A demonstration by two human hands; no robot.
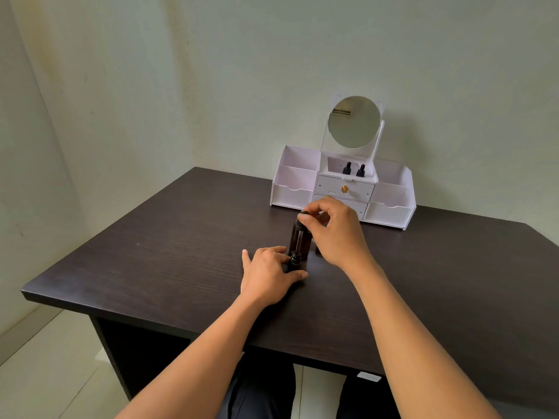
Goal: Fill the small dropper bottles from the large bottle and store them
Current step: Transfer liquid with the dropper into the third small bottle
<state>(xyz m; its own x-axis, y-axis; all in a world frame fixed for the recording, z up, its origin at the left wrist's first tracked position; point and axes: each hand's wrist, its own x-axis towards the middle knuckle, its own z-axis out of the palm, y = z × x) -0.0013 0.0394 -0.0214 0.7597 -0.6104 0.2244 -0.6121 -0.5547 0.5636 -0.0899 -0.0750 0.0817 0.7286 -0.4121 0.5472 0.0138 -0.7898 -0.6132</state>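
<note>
My left hand (267, 275) grips a small dark dropper bottle (295, 264) that stands on the table, its neck uncovered. My right hand (335, 229) pinches a black dropper top (305, 213) above it. The dropper's clear glass tube (300, 240) hangs straight down toward the small bottle's neck. Right behind stands the large amber bottle (306, 237), partly hidden by my right hand. Two small dropper bottles, one on the left (347, 168) and one on the right (361, 170), stand in the middle compartment of the white organizer (290, 195).
The organizer sits at the back of the dark wooden table (169, 255), with a round mirror (354, 121) on top and a gold-knobbed drawer (344, 189). A dark object (317, 249) shows under my right hand. The wall is close behind, the table's left edge nearby.
</note>
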